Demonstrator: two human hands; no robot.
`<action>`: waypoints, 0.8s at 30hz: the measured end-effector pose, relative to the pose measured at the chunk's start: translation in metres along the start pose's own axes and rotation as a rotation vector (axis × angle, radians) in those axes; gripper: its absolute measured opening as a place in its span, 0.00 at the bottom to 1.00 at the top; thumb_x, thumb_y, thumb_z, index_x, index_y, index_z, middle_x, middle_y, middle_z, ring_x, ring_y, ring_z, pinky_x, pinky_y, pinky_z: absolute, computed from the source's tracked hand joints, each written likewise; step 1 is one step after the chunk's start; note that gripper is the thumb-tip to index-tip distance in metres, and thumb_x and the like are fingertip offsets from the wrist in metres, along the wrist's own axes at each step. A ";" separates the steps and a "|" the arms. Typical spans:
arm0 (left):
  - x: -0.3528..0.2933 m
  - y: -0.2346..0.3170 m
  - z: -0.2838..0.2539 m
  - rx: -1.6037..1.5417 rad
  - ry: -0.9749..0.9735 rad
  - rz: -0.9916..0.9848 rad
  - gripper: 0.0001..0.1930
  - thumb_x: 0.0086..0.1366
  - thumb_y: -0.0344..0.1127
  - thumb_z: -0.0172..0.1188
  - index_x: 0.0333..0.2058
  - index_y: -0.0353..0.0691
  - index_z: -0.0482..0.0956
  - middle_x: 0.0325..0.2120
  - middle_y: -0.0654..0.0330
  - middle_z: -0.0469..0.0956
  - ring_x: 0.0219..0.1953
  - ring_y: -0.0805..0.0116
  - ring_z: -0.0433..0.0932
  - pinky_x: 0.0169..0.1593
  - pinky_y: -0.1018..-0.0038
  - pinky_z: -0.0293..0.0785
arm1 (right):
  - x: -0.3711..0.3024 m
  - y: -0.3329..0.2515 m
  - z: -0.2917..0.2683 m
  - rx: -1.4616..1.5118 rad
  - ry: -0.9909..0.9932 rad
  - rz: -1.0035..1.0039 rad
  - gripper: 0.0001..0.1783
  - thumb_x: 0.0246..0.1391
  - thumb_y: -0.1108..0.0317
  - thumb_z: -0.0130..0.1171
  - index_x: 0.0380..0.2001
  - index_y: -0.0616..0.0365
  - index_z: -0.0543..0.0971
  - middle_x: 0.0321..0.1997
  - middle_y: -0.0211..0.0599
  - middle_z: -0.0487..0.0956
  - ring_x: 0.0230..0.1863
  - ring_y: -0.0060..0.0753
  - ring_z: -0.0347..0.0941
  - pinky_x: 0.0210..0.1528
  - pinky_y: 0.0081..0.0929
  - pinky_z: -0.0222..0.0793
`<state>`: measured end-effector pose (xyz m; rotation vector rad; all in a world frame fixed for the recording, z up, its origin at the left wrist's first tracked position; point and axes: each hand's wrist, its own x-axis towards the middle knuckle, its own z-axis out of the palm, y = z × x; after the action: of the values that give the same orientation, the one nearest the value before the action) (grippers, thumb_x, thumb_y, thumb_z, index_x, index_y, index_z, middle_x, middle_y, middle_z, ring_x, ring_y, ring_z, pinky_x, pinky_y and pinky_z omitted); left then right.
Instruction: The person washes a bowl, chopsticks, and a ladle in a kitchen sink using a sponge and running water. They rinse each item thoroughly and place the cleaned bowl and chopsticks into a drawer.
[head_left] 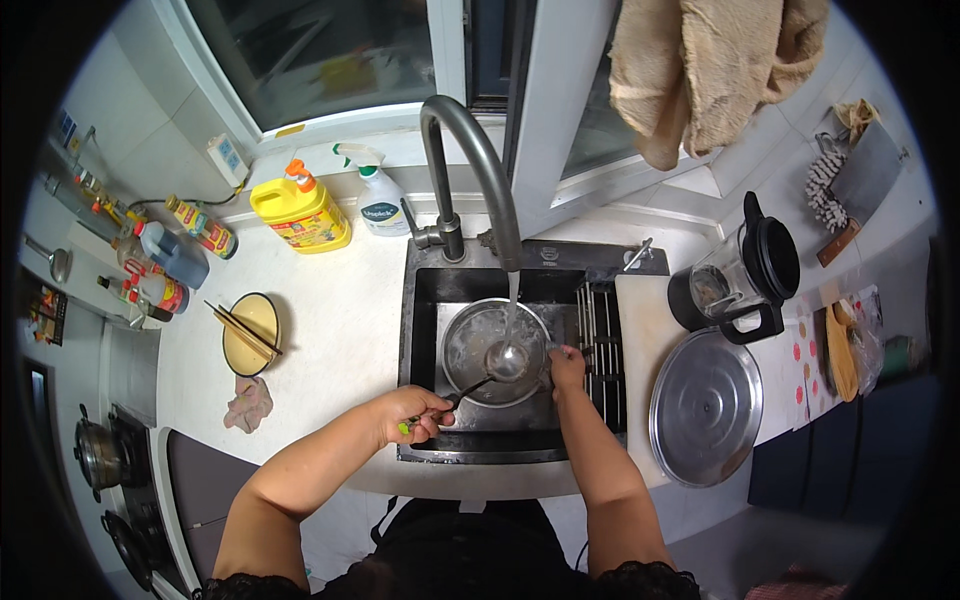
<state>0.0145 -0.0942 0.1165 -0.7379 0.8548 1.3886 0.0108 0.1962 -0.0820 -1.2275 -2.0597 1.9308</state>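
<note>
My left hand [413,413] is closed round the dark handle of a ladle [508,361], whose green end sticks out below the fist. The ladle's shiny round bowl is over a round metal pot [457,345] standing in the dark sink [427,425]. Water [513,300] runs from the tall grey faucet [432,140] down onto the ladle's bowl. At the pot's right side my right hand [567,368] has its fingers closed on the rim; the fingertips are partly hidden.
A dark slatted rack [600,340] lies across the sink's right side. Right of it are a round metal lid [706,410] and a blender jug [735,275]. A bowl with chopsticks [250,333], a cloth [248,404], a yellow jug [302,215] and a spray bottle [378,203] stand left.
</note>
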 end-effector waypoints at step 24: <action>0.013 -0.035 0.014 0.338 0.031 0.367 0.12 0.60 0.29 0.52 0.42 0.40 0.65 0.20 0.65 0.65 0.09 0.80 0.60 0.11 0.80 0.57 | -0.028 0.014 0.069 0.198 0.070 0.664 0.20 0.54 0.52 0.55 0.41 0.57 0.74 0.44 0.41 0.76 0.45 0.45 0.72 0.44 0.49 0.68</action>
<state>0.0503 -0.0780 0.1106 -0.3527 1.2585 1.5009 -0.0004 0.1225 -0.0957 -2.0696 -1.4811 2.2050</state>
